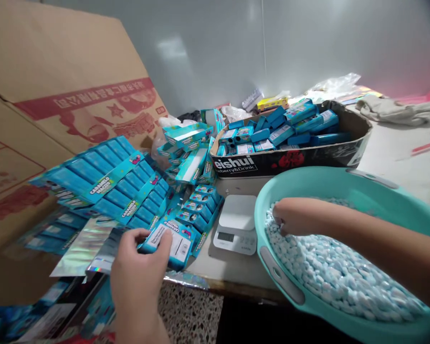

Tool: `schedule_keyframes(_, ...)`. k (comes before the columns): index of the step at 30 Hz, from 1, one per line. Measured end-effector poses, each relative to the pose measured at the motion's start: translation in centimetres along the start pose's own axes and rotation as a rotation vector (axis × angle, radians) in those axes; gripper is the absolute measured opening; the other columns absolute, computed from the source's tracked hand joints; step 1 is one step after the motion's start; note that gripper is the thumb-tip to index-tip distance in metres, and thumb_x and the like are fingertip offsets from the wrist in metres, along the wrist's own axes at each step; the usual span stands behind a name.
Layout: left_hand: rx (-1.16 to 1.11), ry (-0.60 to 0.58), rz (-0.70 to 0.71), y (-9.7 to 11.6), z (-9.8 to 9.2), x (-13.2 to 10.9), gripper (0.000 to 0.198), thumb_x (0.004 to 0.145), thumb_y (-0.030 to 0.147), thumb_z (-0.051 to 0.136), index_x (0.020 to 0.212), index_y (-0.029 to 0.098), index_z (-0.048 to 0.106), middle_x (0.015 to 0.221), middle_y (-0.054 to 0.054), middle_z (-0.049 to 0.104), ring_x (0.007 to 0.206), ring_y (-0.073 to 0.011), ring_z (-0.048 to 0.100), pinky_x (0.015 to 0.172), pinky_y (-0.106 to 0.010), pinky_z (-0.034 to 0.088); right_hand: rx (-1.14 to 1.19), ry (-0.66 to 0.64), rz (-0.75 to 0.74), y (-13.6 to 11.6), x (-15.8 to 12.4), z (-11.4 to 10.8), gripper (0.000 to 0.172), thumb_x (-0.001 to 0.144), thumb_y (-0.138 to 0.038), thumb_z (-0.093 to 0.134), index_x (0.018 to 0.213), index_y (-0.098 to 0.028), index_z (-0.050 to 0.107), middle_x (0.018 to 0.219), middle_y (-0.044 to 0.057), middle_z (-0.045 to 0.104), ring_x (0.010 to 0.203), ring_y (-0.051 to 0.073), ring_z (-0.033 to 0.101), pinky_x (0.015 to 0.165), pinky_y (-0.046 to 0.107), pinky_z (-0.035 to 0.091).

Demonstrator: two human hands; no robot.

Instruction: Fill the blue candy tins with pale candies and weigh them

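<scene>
Box [182,244], clamped in your left hand [139,267], thumb over label, near worktop [238,268] front edge | your right hand [285,217] among pale-blue pieces [347,277] in basin [308,184], cannot tell whether fingers close | pinch box lightly, it may dent.

Gloss is flashed by the held blue box [181,249], smooth plastic is shown by the turquoise tub [288,185], foil-like shine by the silvery sheet [79,246], matt cardboard by the brown carton [68,52]!
</scene>
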State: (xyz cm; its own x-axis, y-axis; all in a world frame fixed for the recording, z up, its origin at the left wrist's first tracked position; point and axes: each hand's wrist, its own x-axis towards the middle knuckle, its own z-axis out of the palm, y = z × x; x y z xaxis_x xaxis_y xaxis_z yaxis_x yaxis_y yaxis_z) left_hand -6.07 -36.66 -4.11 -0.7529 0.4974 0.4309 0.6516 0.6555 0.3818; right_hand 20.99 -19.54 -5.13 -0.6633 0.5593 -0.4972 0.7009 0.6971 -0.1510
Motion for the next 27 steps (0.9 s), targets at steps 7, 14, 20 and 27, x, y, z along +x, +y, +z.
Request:
schedule_keyframes(7, -0.008, 0.116, 0.061, -1.5, -0.1, -0.8, 0.034, 0.071, 0.053, 0.061, 0.075, 0.023, 0.045, 0.082, -0.002, 0.053, 0.084, -0.0251, 0.054, 0.075, -0.035, 0.042, 0.062, 0.035, -0.032, 1.4, 1.1, 1.3, 0.032, 0.072, -0.041, 0.072, 0.094, -0.017, 0.075, 0.084, 0.008, 0.070, 0.067, 0.018, 0.058, 0.060, 0.027, 0.037)
schedule_keyframes(14, 0.092, 0.123, -0.032, -1.6, 0.8, 0.3, 0.035, 0.073, 0.055, 0.057, 0.083, 0.022, 0.053, 0.091, -0.008, 0.060, 0.094, -0.0312, 0.057, 0.077, -0.039, 0.045, 0.060, 0.053, -0.023, 1.3, 1.2, 1.3, 0.031, 0.068, -0.036, 0.072, 0.090, -0.014, 0.074, 0.080, 0.006, 0.070, 0.064, 0.016, 0.056, 0.054, 0.026, 0.033)
schedule_keyframes(20, 0.113, 0.009, -0.072, -0.5, 3.8, -0.7, 0.052, 0.078, 0.069, 0.047, 0.092, 0.019, 0.056, 0.098, -0.014, 0.066, 0.095, -0.0335, 0.060, 0.073, -0.038, 0.044, 0.079, 0.053, -0.029, 1.4, 1.0, 1.2, 0.032, 0.070, -0.037, 0.072, 0.094, -0.015, 0.074, 0.082, 0.006, 0.070, 0.067, 0.017, 0.057, 0.054, 0.026, 0.032)
schedule_keyframes(27, 0.068, -0.398, 0.176, -2.9, 1.5, -0.7, 0.045, 0.068, 0.066, 0.061, 0.073, 0.023, 0.048, 0.073, -0.001, 0.058, 0.070, -0.0214, 0.055, 0.064, -0.029, 0.039, 0.091, 0.055, -0.024, 1.5, 1.2, 1.5, 0.033, 0.069, -0.037, 0.072, 0.094, -0.015, 0.074, 0.085, 0.006, 0.071, 0.069, 0.019, 0.060, 0.055, 0.027, 0.034)
